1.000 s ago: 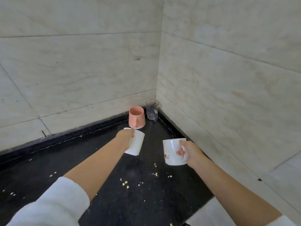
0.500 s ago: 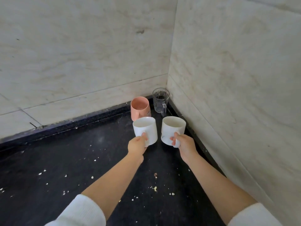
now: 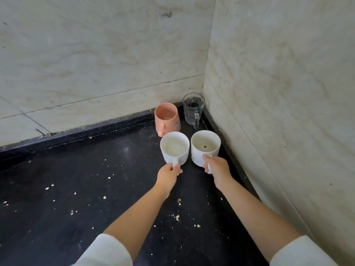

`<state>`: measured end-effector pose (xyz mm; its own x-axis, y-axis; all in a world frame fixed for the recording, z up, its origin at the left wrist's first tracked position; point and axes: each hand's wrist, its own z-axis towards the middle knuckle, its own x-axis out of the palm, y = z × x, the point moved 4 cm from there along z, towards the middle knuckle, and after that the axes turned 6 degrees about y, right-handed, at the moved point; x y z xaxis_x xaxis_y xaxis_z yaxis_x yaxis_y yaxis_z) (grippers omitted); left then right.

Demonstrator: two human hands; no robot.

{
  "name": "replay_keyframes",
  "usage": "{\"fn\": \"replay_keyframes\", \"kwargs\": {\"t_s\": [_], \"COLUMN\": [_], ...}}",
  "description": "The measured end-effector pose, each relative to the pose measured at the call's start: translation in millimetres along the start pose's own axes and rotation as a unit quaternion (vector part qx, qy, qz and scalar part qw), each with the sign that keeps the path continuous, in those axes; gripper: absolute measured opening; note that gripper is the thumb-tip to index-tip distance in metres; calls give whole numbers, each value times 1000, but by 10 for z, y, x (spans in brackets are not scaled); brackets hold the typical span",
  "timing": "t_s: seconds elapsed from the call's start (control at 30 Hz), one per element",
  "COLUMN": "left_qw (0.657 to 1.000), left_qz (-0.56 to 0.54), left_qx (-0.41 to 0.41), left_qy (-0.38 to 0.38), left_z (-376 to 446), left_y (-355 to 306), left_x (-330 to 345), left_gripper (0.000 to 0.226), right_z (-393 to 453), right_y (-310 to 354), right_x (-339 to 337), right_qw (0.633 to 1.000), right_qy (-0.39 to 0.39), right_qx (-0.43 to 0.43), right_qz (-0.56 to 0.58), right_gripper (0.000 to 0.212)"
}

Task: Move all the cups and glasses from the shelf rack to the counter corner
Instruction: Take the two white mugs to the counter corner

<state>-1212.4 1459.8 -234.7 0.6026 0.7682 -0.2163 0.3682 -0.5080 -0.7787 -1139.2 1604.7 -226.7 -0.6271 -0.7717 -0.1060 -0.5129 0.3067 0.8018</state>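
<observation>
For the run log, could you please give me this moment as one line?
left hand: grips left white mug handle | right hand: grips right white mug handle | pink cup, glass mug: in corner

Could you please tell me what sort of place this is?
Probably a kitchen counter corner: a dark stone counter with crumbs, tiled walls meeting behind it, and mugs such as the pink mug standing there.

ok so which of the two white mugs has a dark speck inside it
The white mug in the right hand, nearer the side wall. The left hand's white mug shows none.
</observation>
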Motion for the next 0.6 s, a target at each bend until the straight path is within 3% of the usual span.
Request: {"fn": "replay_keyframes", "kwargs": {"t_s": [0.17,0.43,0.6], "left_qw": [998,992,991], "left_qz": [65,99,121], "left_qx": [20,64,60], "left_qy": [-9,-36,-23], "left_z": [44,89,50], "left_y": [-71,-20,-12], "left_x": [17,-8,-25], "left_gripper": [34,20,26], "right_z": [23,69,51], "right_y": [-122,-33,-20], "right_x": [21,-10,-3], "right_qw": [999,981,970], "right_qy": [27,58,51], "right_qx": [-10,-61,-54], "right_qz": [-23,-177,-230], "right_gripper": [43,28,30]}}
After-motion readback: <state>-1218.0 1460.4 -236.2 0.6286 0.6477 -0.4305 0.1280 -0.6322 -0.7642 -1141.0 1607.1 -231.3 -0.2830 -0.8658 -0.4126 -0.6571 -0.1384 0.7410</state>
